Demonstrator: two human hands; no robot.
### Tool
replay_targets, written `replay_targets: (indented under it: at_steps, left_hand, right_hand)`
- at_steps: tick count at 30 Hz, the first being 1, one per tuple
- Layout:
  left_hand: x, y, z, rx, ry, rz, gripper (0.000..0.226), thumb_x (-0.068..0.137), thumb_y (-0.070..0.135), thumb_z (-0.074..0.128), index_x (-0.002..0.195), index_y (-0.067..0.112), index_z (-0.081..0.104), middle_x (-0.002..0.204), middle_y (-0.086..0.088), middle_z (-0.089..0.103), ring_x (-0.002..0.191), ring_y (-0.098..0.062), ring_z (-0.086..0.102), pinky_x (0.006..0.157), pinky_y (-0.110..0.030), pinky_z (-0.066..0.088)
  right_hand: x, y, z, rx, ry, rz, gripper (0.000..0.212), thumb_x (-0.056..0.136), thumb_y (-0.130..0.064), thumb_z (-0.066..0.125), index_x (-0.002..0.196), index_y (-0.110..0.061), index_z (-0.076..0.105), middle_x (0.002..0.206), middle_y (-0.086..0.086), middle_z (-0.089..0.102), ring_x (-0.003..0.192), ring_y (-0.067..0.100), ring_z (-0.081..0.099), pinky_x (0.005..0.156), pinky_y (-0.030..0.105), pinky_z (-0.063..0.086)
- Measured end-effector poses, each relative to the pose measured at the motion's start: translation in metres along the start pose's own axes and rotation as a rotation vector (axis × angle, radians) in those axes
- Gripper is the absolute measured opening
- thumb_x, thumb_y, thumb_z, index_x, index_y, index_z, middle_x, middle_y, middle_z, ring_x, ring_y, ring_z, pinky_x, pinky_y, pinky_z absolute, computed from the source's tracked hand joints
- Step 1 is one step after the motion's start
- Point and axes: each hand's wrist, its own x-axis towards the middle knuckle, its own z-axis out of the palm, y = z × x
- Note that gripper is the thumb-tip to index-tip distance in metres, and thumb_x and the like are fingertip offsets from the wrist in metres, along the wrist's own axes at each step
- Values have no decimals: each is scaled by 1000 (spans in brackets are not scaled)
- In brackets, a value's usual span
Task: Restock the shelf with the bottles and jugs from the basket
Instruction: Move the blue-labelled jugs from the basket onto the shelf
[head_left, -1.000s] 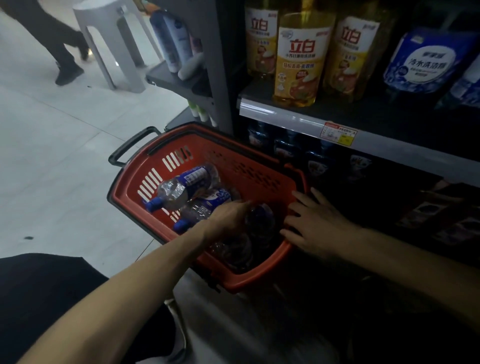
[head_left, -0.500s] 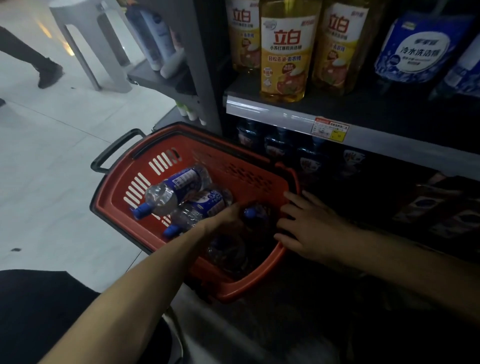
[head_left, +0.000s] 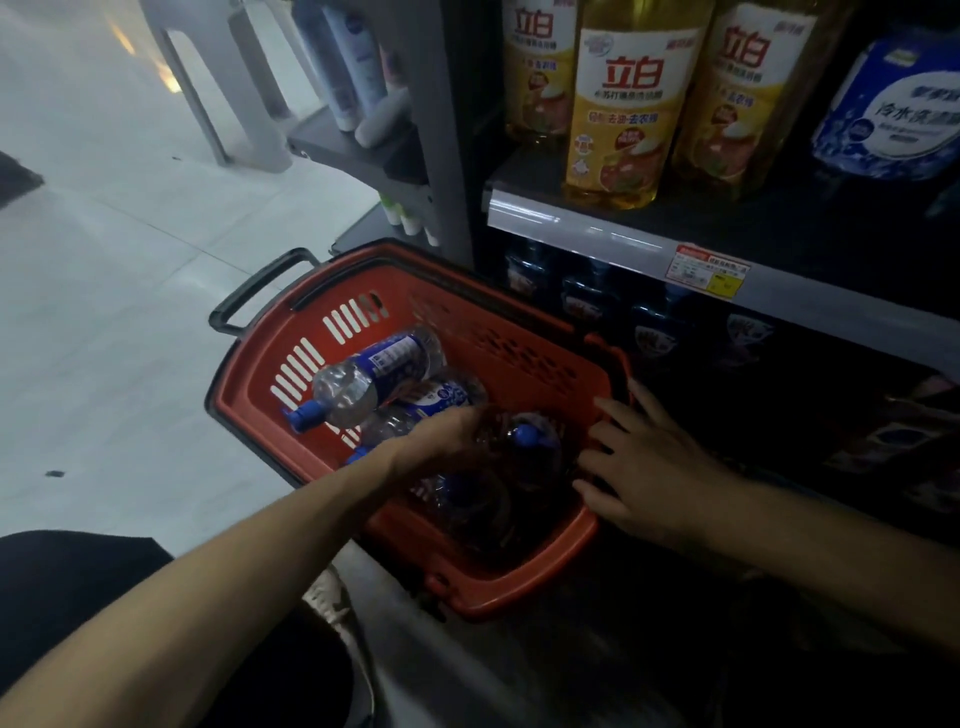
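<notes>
Pale floor tiles (head_left: 130, 312) run beside a dark shelf unit (head_left: 452, 130) in a dim shop aisle, with blue-capped stock bottles (head_left: 589, 304) standing on its lower level. On the floor against it sits a red plastic basket (head_left: 249, 384). It holds two clear plastic water bottles (head_left: 374, 374) lying on their sides, and nearer the shelf a dark blue-capped jug (head_left: 535, 452). The left hand (head_left: 447, 441) reaches in and lies over the jug's shoulder; whether its fingers have closed I cannot tell in the gloom. The right hand (head_left: 644, 467) rests on the basket's rim, fingers spread and holding nothing. The full jug looks heavy, with smooth and probably slippery walls. Its neck below the cap, or any handle, seems the safest hold, with the other hand underneath.
</notes>
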Motion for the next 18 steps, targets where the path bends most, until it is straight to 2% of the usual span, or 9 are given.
replay_targets:
  at_steps: [3, 5, 7, 9, 12, 14, 16, 18]
  left_hand:
    - [-15, -21, -23, 390, 361, 52, 55, 92, 57, 63, 140, 31, 54, 133, 0, 65, 118, -26, 63, 96, -43, 52]
    - [-20, -43, -41, 540, 460, -12, 64, 89, 56, 64, 145, 29, 49, 134, -5, 61, 121, -30, 58, 100, -47, 46]
    - [-25, -67, -51, 589, 449, -179, 75, 85, 53, 70, 148, 27, 40, 134, -10, 56, 119, -33, 55, 98, -49, 45]
    - [-27, -87, -49, 590, 434, -303, 86, 83, 54, 71, 152, 26, 29, 132, -13, 52, 115, -35, 55, 96, -49, 47]
    - [-21, -99, -46, 559, 453, -353, 90, 84, 55, 72, 154, 23, 25, 130, -17, 54, 112, -37, 58, 90, -49, 48]
    - [-14, -98, -55, 528, 426, -418, 89, 79, 55, 79, 147, 19, 33, 125, -16, 58, 106, -34, 61, 85, -47, 51]
    - [-7, -100, -65, 487, 397, -473, 75, 76, 56, 82, 130, 17, 48, 106, -9, 64, 91, -27, 64, 77, -40, 55]
    - [-1, -104, -71, 382, 362, -488, 58, 79, 53, 81, 116, 16, 57, 91, 0, 62, 80, -20, 62, 69, -33, 52]
  right_hand:
    - [14, -2, -7, -19, -37, -13, 85, 81, -65, 2, 126, -31, 65, 135, 2, 57, 147, 31, 29, 123, 60, -5]
    - [26, -6, -6, -40, -30, -48, 77, 81, -63, 11, 123, -30, 66, 127, 3, 59, 139, 32, 38, 123, 61, 4]
    - [38, -13, -3, -70, 33, -89, 62, 80, -58, 25, 107, -26, 72, 109, 5, 65, 120, 34, 56, 117, 63, 24]
    - [46, -18, -1, -59, 54, -100, 57, 79, -55, 30, 102, -24, 72, 106, 7, 67, 111, 34, 61, 112, 62, 34]
    - [55, -27, -2, -49, 41, -119, 59, 84, -55, 28, 115, -24, 68, 121, 9, 63, 122, 34, 53, 118, 60, 26]
    - [57, -30, -7, -32, 33, -116, 47, 91, -52, 41, 121, -24, 65, 129, 9, 59, 128, 33, 48, 121, 59, 19]
    - [59, -30, -7, -23, 31, -112, 42, 94, -49, 49, 125, -24, 63, 135, 9, 56, 133, 33, 44, 123, 58, 14]
    - [60, -29, -4, -29, 24, -114, 43, 94, -48, 47, 125, -23, 63, 137, 10, 54, 133, 34, 43, 122, 58, 13]
